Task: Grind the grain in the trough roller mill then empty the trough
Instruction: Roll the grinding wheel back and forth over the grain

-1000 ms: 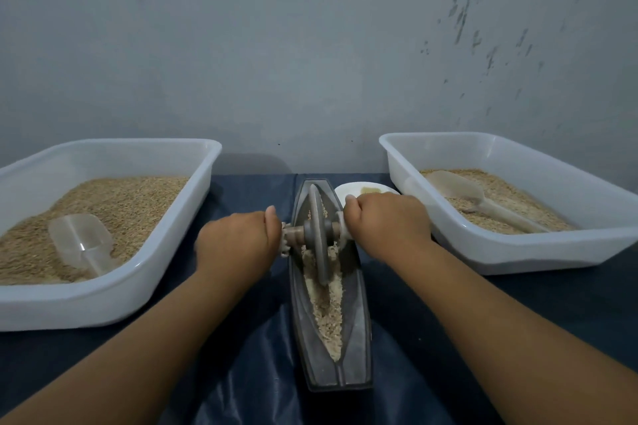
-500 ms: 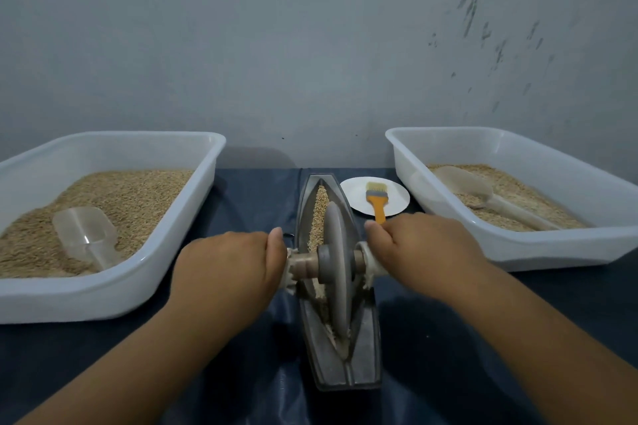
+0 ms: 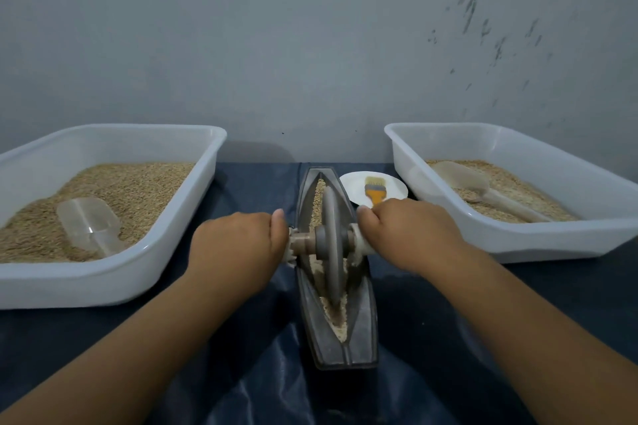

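Dark cloth (image 3: 448, 304) under gripped roller (image 3: 330, 245)

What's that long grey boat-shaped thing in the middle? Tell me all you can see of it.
The trough is a narrow, dark grey, metal-looking boat shape lying lengthwise on the dark cloth. Pale crushed grain lies along its groove. A grey disc wheel stands upright in it on a cross axle, gripped by the left hand and right hand.
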`<state>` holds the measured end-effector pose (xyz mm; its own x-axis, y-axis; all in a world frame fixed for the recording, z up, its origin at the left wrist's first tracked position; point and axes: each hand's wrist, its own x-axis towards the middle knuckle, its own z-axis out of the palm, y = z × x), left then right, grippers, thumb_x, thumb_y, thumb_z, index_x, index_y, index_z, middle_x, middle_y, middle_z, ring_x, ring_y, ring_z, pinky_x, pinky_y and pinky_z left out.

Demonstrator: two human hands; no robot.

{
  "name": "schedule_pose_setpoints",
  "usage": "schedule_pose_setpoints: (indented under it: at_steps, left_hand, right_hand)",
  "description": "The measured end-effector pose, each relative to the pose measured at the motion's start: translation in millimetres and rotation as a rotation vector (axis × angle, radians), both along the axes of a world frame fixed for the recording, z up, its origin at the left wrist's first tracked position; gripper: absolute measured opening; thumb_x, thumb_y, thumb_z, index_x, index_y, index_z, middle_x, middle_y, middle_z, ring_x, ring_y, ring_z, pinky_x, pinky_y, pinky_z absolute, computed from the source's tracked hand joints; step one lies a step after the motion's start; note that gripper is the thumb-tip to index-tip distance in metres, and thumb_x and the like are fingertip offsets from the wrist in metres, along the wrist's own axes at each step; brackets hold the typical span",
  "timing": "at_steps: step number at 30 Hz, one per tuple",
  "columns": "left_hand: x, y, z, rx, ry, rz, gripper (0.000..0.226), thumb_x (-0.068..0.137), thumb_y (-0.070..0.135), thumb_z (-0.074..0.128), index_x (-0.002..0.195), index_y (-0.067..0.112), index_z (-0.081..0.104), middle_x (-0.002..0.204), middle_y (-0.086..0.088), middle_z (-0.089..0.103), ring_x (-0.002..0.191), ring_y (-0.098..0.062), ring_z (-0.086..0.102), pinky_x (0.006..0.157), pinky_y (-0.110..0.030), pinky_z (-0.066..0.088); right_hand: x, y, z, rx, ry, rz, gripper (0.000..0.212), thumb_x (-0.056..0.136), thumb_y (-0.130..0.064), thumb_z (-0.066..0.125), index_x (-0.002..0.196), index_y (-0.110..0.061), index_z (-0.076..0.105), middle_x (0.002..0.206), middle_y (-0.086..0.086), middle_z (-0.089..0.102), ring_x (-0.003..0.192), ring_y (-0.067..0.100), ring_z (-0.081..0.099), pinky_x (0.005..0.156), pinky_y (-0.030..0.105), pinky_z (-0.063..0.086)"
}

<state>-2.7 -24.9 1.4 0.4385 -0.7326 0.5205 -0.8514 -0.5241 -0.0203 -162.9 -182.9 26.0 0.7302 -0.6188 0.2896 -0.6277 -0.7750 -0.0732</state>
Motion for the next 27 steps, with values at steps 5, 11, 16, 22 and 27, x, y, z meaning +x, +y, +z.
schedule_pose_setpoints:
  at_steps: [5,11,16,22,27]
  left_hand:
    - [-11.1,20.6,7.1,-0.047,-0.089,-0.074,0.052,0.095,0.042,0.013,0.055,0.023,0.04,0.044,0.008,0.034,0.037,-0.016,0.034,0.04,-0.026,0.034]
    - [6.1,-11.3,-0.2,-0.072,-0.015,-0.018,0.054,0.096,0.039,0.009,0.059,0.02,0.044,0.049,0.004,0.041,0.042,-0.02,0.041,0.047,-0.028,0.035]
    - [22.6,-38.1,0.1,-0.056,0.081,0.047,0.05,0.094,0.042,0.005,0.077,0.02,0.046,0.066,0.001,0.046,0.066,-0.024,0.048,0.067,-0.035,0.042]
    - [0.5,4.5,-1.2,-0.087,0.021,-0.089,0.053,0.099,0.038,0.008,0.068,0.019,0.047,0.054,0.006,0.04,0.048,-0.017,0.044,0.049,-0.028,0.039]
    - [-10.4,20.6,3.9,-0.06,-0.076,-0.097,0.053,0.093,0.046,0.008,0.054,0.025,0.037,0.045,0.007,0.036,0.037,-0.013,0.034,0.042,-0.024,0.026]
  right_hand:
    - [-22.5,10.3,11.0,0.143,0.033,0.045,0.057,0.097,-0.054,0.023,0.057,-0.021,0.045,0.059,0.0,0.054,0.058,0.017,0.051,0.052,0.031,0.031]
    - [7.4,2.8,-13.0,-0.159,-0.164,-0.048,0.053,0.098,-0.043,0.018,0.063,-0.023,0.052,0.066,0.0,0.058,0.067,0.025,0.057,0.059,0.032,0.036]
    - [21.7,-9.3,-15.9,-0.147,-0.178,-0.057,0.054,0.101,-0.039,0.019,0.076,-0.02,0.063,0.074,0.004,0.064,0.071,0.027,0.058,0.064,0.033,0.04]
    - [-7.2,0.1,-0.2,0.082,0.019,0.028,0.054,0.099,-0.051,0.022,0.067,-0.022,0.055,0.066,0.0,0.054,0.061,0.016,0.049,0.053,0.03,0.03]
    - [-18.0,8.9,7.6,0.117,0.004,0.043,0.058,0.097,-0.054,0.022,0.055,-0.021,0.045,0.057,-0.001,0.05,0.057,0.017,0.049,0.051,0.031,0.028]
